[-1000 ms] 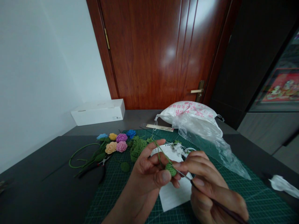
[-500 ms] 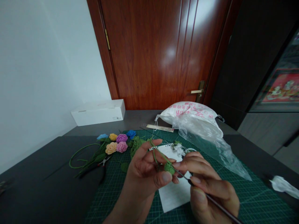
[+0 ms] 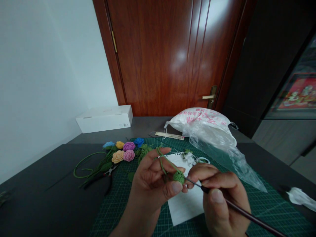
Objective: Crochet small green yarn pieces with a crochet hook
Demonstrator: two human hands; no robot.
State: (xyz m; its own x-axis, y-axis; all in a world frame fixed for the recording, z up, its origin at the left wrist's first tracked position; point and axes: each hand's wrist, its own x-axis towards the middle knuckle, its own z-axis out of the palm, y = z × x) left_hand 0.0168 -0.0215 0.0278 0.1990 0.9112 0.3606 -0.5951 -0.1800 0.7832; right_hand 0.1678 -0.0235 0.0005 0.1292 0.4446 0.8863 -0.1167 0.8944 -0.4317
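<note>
Between the thumb and fingers of my left hand [image 3: 153, 184] is a small green crocheted piece [image 3: 178, 177]. Green yarn [image 3: 168, 160] runs from it up and around my raised left index finger. My right hand [image 3: 223, 194] grips a crochet hook [image 3: 243, 210] with a dark handle, and its thin metal shaft points left and meets the crocheted piece. The hook's tip is hidden at the stitches. Below both hands lies a white sheet of paper [image 3: 184, 207] on a green cutting mat [image 3: 128, 210].
Crocheted flowers [image 3: 128, 146] and black-handled pliers [image 3: 108, 174] lie left, beside green yarn [image 3: 144, 152]. Behind are a white box [image 3: 105, 118], a ruler [image 3: 169, 135] and a stuffed plastic bag [image 3: 204, 123]. White fluff [image 3: 189, 158] lies near the paper's top; a white wrapper [image 3: 301, 197] lies far right.
My right hand has changed its hold on the hook, with the thumb now higher and the handle at a flatter angle. My left hand has barely moved.
</note>
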